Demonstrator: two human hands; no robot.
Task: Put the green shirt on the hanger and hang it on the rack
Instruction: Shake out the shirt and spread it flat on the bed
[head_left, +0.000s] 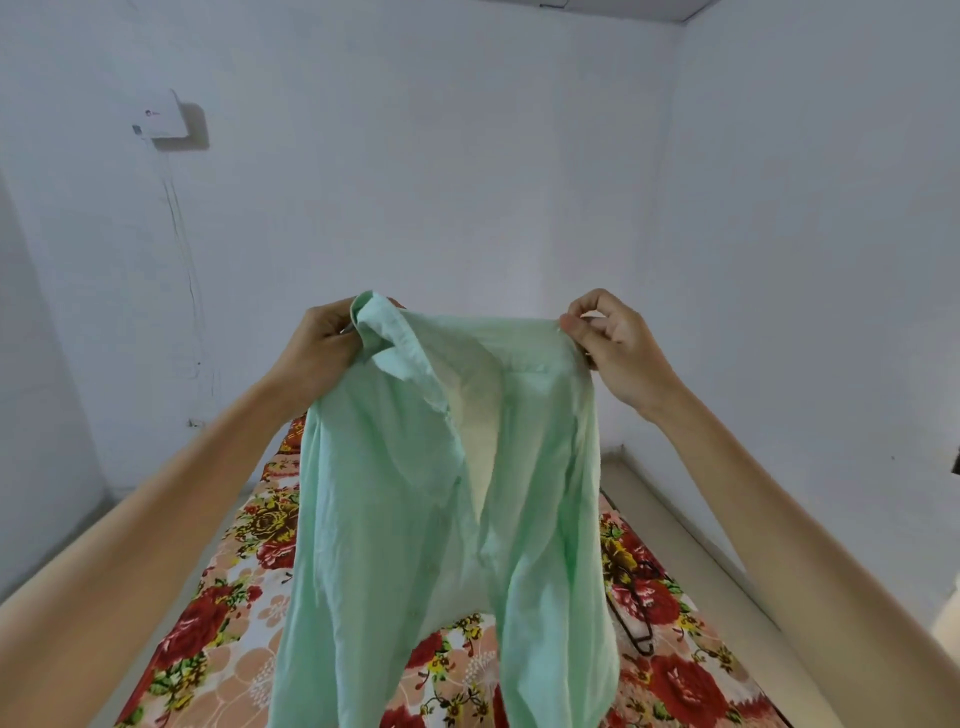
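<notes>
Here, the green shirt (395, 519) is held up in the air at the middle of the view, above the bed (218, 618), and both hands have its top edge. The left hand (317, 348), at about 10 o'clock from the middle of the shirt, has its fingers curled round the bunched collar and shoulder cloth. The right hand (618, 345), at about 2 o'clock, pinches the other shoulder edge between thumb and fingertips, the remaining fingers curled in. The cloth between the two hands is drawn out nearly level.

The shirt's long axis runs straight up and down: the collar end points to 12 o'clock and the body hangs toward 6 o'clock, passing out of the frame at the bottom. Its open front faces the camera; the two front panels part in a narrow gap that shows the paler inside of the back, and they spread wider apart low down, where the bed sheet shows between them.

The bed carries a sheet printed with red and yellow flowers. On it, at about 4 o'clock from the shirt, lies a dark hanger (638, 613), just beside the hanging right panel, which partly hides it. High on the wall at 10 o'clock sits a white box (163, 117) with a thin cable (184, 249) running down from it.
</notes>
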